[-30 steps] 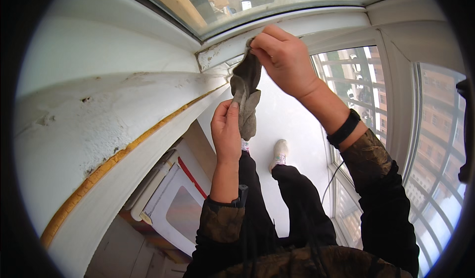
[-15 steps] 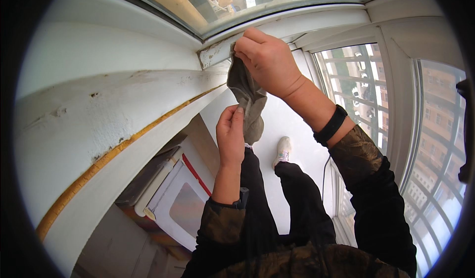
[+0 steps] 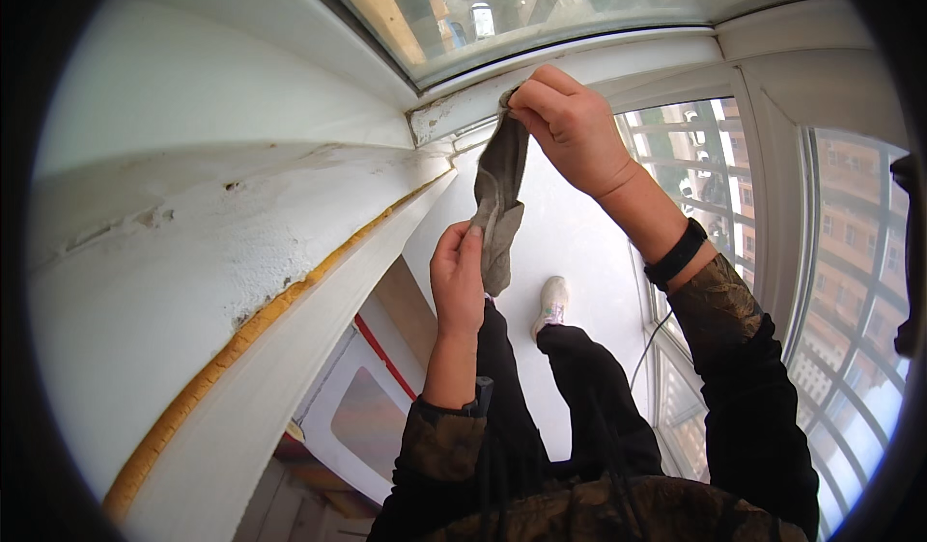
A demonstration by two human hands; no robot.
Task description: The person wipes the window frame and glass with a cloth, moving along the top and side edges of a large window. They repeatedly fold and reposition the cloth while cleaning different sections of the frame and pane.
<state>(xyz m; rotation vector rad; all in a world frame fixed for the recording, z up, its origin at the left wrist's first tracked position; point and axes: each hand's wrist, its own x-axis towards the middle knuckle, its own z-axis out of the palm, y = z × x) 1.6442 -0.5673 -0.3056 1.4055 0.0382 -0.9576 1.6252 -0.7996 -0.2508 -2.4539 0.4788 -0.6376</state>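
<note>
A grey-brown cloth (image 3: 500, 194) hangs stretched between my hands in front of the window corner, creased and partly folded over. My right hand (image 3: 570, 127) pinches its upper end between thumb and fingers, close to the white window frame (image 3: 618, 55). Lower down, my left hand (image 3: 457, 277) grips the cloth's left edge, thumb on top. The loose lower end droops past the left thumb, above my shoe and the floor.
On the left runs a white sill (image 3: 183, 204) with flaking paint and a strip of yellow foam (image 3: 241, 344) along its edge. Below it stands a white box (image 3: 357, 416) with a red edge. Barred windows (image 3: 850, 281) rise on the right; a thin cable (image 3: 645, 351) lies near them.
Both hands and the cloth have shifted right and slightly down in view. The cloth now hangs straighter and narrower. The view itself has moved a little, showing less of the box.
</note>
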